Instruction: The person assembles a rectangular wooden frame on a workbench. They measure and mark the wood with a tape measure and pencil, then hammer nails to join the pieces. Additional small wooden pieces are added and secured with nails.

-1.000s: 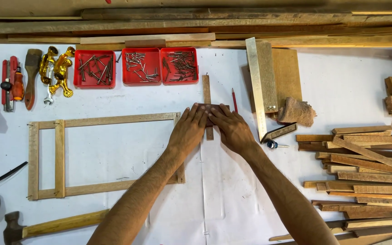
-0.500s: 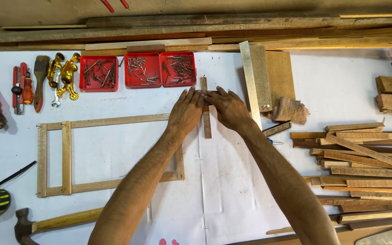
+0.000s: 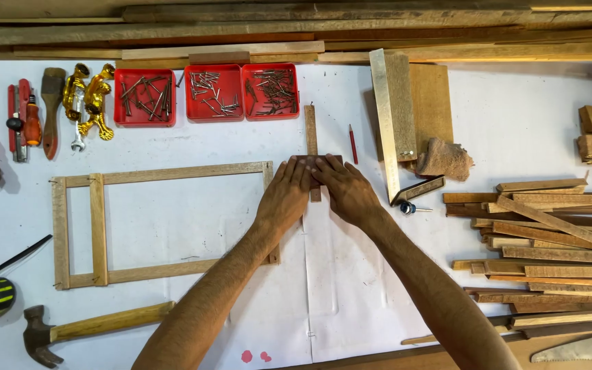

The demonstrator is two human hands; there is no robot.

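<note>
At lower left a hammer (image 3: 70, 330) is seen. At centre, the left hand (image 3: 284, 199) and right hand (image 3: 346, 194) are laid flat, fingers together, pressed on a thin upright wooden strip (image 3: 311, 133) beside the rectangular frame (image 3: 162, 223). Beyond, three red trays (image 3: 207, 94) of nails are lined up.

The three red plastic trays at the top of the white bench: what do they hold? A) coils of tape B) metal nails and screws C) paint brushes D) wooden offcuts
B: each of the three red plastic trays is filled with loose dark metal nails and screws, while the wooden offcuts lie piled at the right of the white bench.
</note>
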